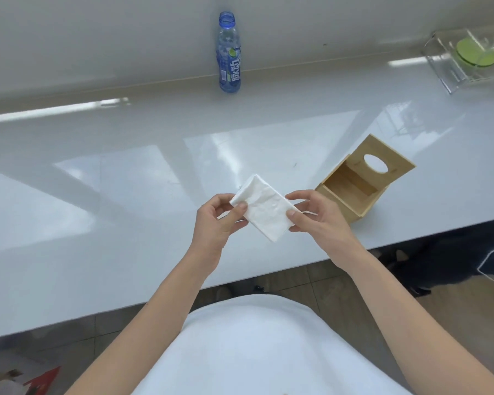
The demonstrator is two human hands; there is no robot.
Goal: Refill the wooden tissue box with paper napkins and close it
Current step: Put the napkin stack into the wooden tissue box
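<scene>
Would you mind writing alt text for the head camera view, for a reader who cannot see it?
Two bare hands, left hand and right hand, hold a folded stack of white paper napkins above a glossy white table. To the right sits an open, empty wooden tissue box, its lid raised; a blue bottle stands beyond.

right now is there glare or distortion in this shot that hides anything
Head view: bright window reflections streak the glossy white table, though the napkin stack, both hands and the open wooden tissue box stay readable; wide-angle bending curves the table's far edge and tilts the blue bottle; the clear acrylic box at the right edge is soft and washed out.
</scene>
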